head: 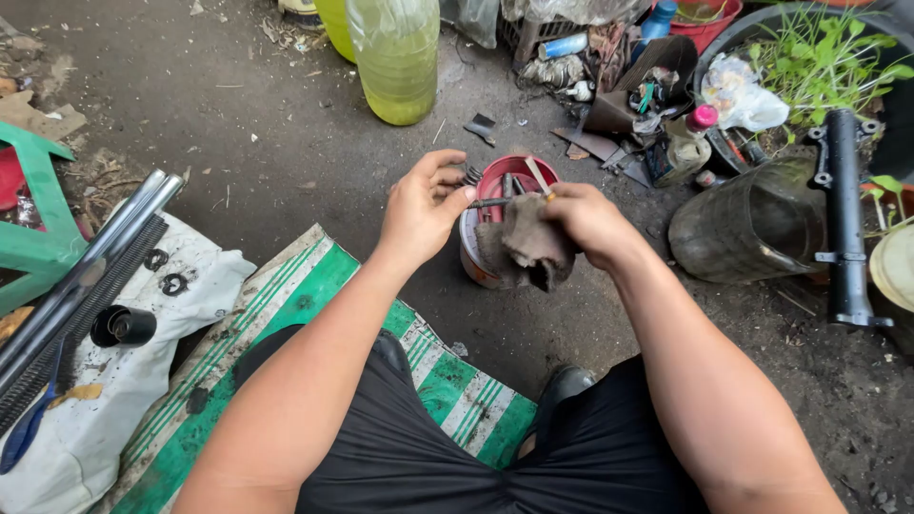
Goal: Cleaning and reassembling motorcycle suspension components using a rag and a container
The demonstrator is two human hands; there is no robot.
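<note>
The left hand (424,205) is near the middle of the picture. Its thumb and fingers are pinched shut on one end of a thin dark metal rod (490,202). The rod lies flat and points toward 3 o'clock, where it goes into a dirty brown rag (528,247).

The right hand (590,221) sits just beside the left one, at its 3 o'clock side. It is closed around the rag, and the rag is wrapped around the other end of the rod. Part of the rag hangs down below the hand.

Right behind both hands stands a small red and white bucket (495,176) on the dirt ground (228,124). Some tools stick up out of it. The rag covers part of its front.

At 12 o'clock from the hands stands a big plastic bottle (395,57) with yellow liquid in it. At 3 o'clock lies a dark round tub (747,224) on its side, and a black metal bar (844,214) leans across it. At 1 o'clock there is a heap of junk (624,90) and a pot with green plants (824,57).

At 9 o'clock long grey metal tubes (81,271) lie on a white cloth (124,381), with a short black tube (124,326) just beside them. A green and white striped mat (314,286) lies under the person's legs. A green stool (38,205) stands at the far left edge.
</note>
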